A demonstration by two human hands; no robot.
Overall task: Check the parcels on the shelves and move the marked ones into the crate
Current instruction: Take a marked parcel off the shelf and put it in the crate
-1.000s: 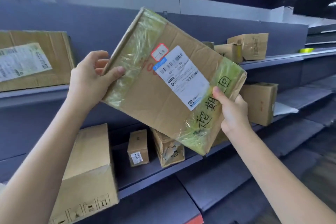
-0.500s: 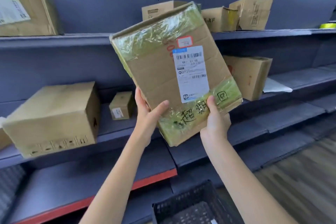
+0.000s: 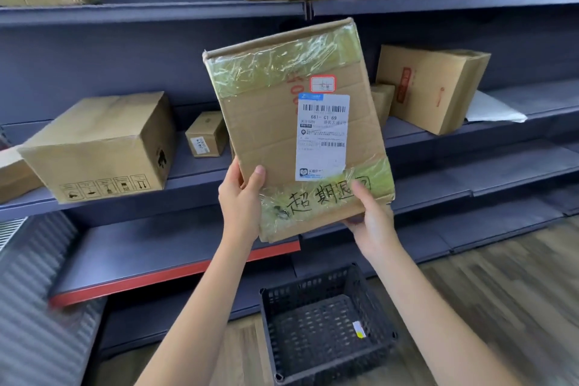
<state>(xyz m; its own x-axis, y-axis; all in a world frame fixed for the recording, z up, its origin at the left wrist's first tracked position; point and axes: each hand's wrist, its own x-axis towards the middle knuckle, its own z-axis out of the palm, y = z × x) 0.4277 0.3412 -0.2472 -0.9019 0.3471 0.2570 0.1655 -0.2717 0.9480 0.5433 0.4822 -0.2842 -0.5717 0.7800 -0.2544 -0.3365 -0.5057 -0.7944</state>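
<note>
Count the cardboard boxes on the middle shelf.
5: cut-off box at the left edge, large box, small box, half-hidden box beside the held parcel, tall box at right. More may hide behind the parcel.

A flat brown cardboard parcel (image 3: 282, 135) with yellowish tape bands, a white shipping label, a red-edged sticker and black handwriting is held nearly upright in the air above an open black plastic lattice crate (image 3: 326, 326) standing on the wooden floor.

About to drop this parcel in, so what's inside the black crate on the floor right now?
The black crate holds no parcels; only a small white and yellow tag shows near its right wall. The near wall hides the strip of floor just behind it.
</note>
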